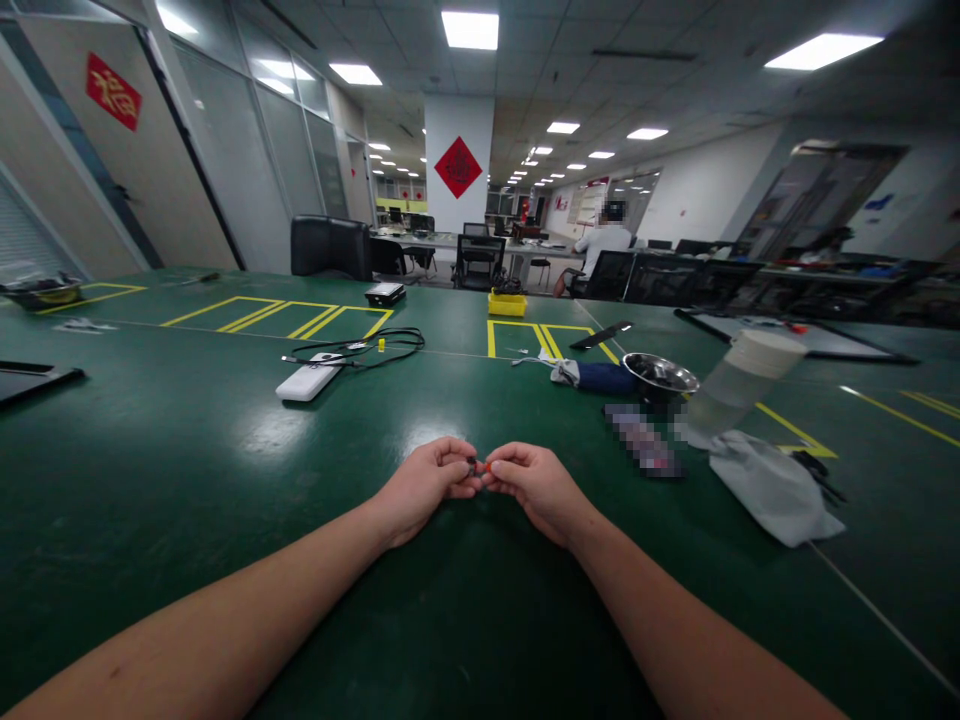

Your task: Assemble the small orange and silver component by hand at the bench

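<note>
My left hand (435, 480) is closed in a pinch on a small dark piece (472, 461), too small for me to tell its kind. Opposite it, my right hand (534, 482) pinches a small orange-red piece (489, 466) between thumb and fingers. The fingertips of both hands meet, or nearly so, just above the green table (360, 600). Whether the two pieces touch each other is hidden by the fingers.
Beyond my left hand lie a white power bank (309, 379) and a black cable (397, 345). To the right are a metal bowl (660, 372), a clear bottle (727, 395) and a grey pouch (772, 490). A yellow box (507, 303) stands farther back. A person (606, 242) sits in the background.
</note>
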Tool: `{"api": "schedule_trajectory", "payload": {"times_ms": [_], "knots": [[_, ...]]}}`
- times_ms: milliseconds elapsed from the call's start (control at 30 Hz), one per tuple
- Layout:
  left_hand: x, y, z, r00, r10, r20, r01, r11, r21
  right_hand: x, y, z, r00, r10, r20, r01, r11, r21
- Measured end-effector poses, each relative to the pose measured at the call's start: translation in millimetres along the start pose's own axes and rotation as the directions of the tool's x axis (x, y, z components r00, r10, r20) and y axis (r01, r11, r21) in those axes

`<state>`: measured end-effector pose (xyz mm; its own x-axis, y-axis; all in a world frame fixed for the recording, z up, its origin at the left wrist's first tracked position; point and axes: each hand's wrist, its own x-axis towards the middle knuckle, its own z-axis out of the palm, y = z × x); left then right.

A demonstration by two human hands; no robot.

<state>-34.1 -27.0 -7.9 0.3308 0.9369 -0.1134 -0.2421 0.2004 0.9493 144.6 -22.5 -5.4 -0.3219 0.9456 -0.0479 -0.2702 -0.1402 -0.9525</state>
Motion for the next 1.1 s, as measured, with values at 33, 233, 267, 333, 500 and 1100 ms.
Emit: {"api": "schedule_trajectory", "payload": {"times_ms": [33, 233, 267, 333, 500, 1100], "knots": [[0.3, -0.2, 0.0, 1.000, -0.005, -0.007, 0.005, 1.000, -0.011, 0.1, -0.3, 0.1, 1.000, 0.007, -0.008, -0.007, 1.000, 0.011], [-1.2, 1.3, 0.0, 1.000, 0.012, 0.001, -0.012, 0.999, -0.050, 1.0, -0.4, 0.3, 0.999, 0.024, -0.040, -0.024, 1.000, 0.001], [-1.6, 1.8, 0.1, 1.000, 0.015, 0.005, -0.015, 0.998, -0.054, 0.9, -0.4, 0.5, 0.999, 0.021, -0.038, -0.021, 1.000, -0.005], [-2.3, 2.6, 0.3, 1.000, 0.015, 0.005, -0.015, 0.998, -0.053, 0.5, -0.5, 0.5, 0.999, 0.018, -0.031, -0.018, 1.000, -0.016], [-2.7, 2.5, 0.7, 1.000, 0.015, -0.017, -0.015, 1.000, 0.009, 0.5, -0.2, 0.0, 1.000, 0.010, -0.010, -0.010, 1.000, -0.024], [-3.3, 3.8, 3.3, 1.000, 0.014, -0.027, -0.012, 0.998, 0.060, 1.9, 2.3, -1.4, 1.000, 0.001, 0.012, -0.001, 1.000, -0.013]]}}
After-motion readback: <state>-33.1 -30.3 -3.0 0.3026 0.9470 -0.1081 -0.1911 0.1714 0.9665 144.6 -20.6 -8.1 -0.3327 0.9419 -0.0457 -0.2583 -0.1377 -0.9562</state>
